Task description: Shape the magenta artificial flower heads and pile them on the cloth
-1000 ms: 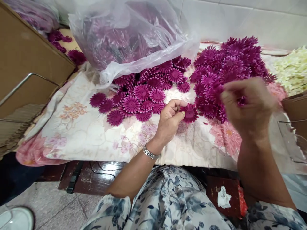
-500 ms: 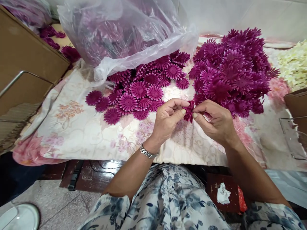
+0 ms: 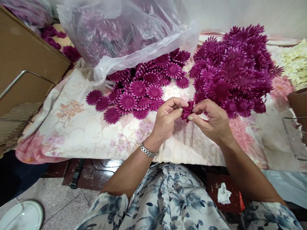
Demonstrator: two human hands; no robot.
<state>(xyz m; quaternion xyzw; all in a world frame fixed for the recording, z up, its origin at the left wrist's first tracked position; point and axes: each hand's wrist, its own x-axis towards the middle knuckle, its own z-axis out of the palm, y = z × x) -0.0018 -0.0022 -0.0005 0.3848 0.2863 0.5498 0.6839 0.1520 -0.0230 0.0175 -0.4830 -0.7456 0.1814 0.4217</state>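
My left hand point(image 3: 168, 118) and my right hand point(image 3: 211, 118) meet over the flowered cloth point(image 3: 79, 131), both pinching one small purple fabric flower point(image 3: 187, 110) between thumbs and fingers. A flat spread of purple flowers point(image 3: 139, 95) lies just left of my hands, spilling from a clear plastic bag point(image 3: 124, 32) full of the same flowers. A tall heap of purple flowers point(image 3: 235, 70) rises just beyond my right hand. A metal watch is on my left wrist.
A brown cardboard box point(image 3: 26, 64) with a metal wire frame stands at the left. Cream-coloured flowers point(image 3: 295, 64) pile at the far right, above a clear plastic tray point(image 3: 295, 137). A white round object point(image 3: 21, 215) sits on the floor at lower left.
My right hand came down from the heap at the right and joined my left hand on the flower. The two hands now pinch it together.
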